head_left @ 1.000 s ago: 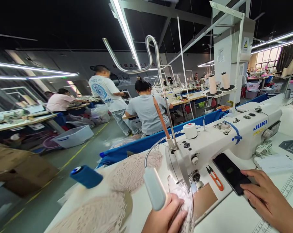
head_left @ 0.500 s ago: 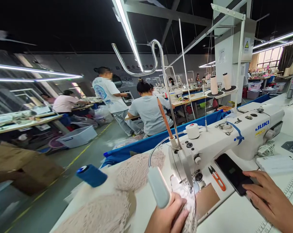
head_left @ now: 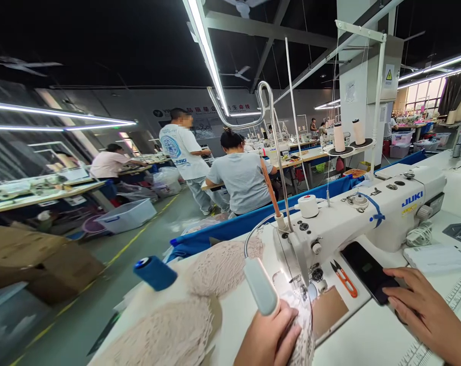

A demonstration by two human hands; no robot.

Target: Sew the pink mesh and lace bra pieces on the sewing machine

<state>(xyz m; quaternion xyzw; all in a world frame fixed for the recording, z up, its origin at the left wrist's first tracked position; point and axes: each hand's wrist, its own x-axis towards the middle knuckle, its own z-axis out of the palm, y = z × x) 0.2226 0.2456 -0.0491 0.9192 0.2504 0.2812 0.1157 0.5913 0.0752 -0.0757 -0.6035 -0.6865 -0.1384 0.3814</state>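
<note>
My left hand (head_left: 272, 333) is closed on a strip of pale lace fabric (head_left: 302, 330), just in front of the needle area of the white JUKI sewing machine (head_left: 368, 208). A grey lamp head (head_left: 261, 286) hangs right above those fingers and hides part of them. Over to the right, the fingers of my right hand (head_left: 425, 302) are closed around the near end of a black smartphone (head_left: 366, 272) lying beside the machine bed. Orange thread snips (head_left: 345, 279) rest between the phone and the needle area.
Lace pieces (head_left: 165, 333) lie at the left of the table, near a blue thread cone (head_left: 155, 273). A bent metal rod (head_left: 274, 137) rises from the machine head. Beyond a blue cloth trough (head_left: 215, 223), one person sits (head_left: 240, 178) and another stands (head_left: 182, 152).
The whole view has shifted slightly, so the lamp, machine head and left hand appear further right. Both hands keep their places on the lace and the phone.
</note>
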